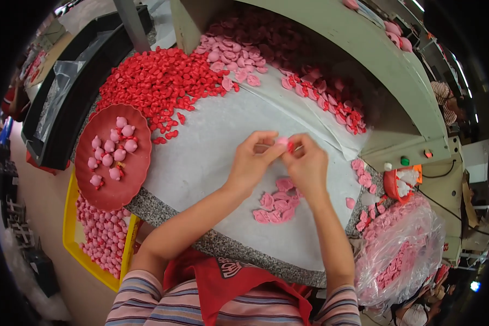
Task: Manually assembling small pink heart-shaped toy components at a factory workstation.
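Over the middle of the pale table sheet (201,146), my two hands meet fingertip to fingertip. My left hand (254,155) pinches a small pink rounded plastic piece (282,141). Thumb and fingers of my right hand (305,157) close on a small red plastic piece (291,146) that touches the pink one. My fingertips cover part of both. Beneath my hands lies a loose group of pink shell-shaped pieces (277,204). At the left, a red scalloped plate (141,176) carries several round pink figures (108,145) with red bits on them.
A large heap of red pieces (152,76) spreads at the far left. Pink pieces (239,54) fill a metal machine housing (402,81) at the back. A yellow bin (70,217) of figures stands below the plate; a clear plastic bag (402,244) of pink pieces lies right.
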Demonstrator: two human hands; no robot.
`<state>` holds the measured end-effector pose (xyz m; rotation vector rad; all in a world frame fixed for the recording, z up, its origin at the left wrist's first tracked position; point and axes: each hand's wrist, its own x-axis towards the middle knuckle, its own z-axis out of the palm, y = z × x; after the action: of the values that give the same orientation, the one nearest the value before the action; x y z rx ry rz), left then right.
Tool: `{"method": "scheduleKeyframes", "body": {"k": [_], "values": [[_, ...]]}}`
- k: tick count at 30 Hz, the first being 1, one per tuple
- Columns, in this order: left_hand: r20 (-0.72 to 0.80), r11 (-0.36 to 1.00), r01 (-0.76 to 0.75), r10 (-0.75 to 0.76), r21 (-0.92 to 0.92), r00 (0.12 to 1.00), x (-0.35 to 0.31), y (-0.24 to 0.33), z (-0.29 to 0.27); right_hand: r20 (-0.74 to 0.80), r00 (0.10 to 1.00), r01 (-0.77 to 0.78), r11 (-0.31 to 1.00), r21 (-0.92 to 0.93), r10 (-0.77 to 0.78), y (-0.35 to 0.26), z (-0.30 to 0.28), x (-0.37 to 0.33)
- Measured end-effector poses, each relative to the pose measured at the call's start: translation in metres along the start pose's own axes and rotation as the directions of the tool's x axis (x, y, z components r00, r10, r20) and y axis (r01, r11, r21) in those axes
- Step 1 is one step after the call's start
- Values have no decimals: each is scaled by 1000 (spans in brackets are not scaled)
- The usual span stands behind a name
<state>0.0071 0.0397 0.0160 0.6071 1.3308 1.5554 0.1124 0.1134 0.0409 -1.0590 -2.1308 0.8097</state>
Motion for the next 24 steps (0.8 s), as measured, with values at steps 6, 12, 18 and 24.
{"method": "scheduleKeyframes", "body": {"k": [6,12,18,24], "values": [[70,873,-387,384,297,921,-1,13,-10,-238,923,86,764,-640,-303,99,-48,189],[106,732,-324,328,600,939,-28,2,-51,-96,960,206,895,-395,-263,14,38,159],[285,692,-425,315,583,905,-63,-6,-39,234,937,330,871,-363,-258,-12,147,123],[104,789,-192,162,583,981,-86,-7,-81,175,963,242,941,-235,-204,-5,102,93]]}}
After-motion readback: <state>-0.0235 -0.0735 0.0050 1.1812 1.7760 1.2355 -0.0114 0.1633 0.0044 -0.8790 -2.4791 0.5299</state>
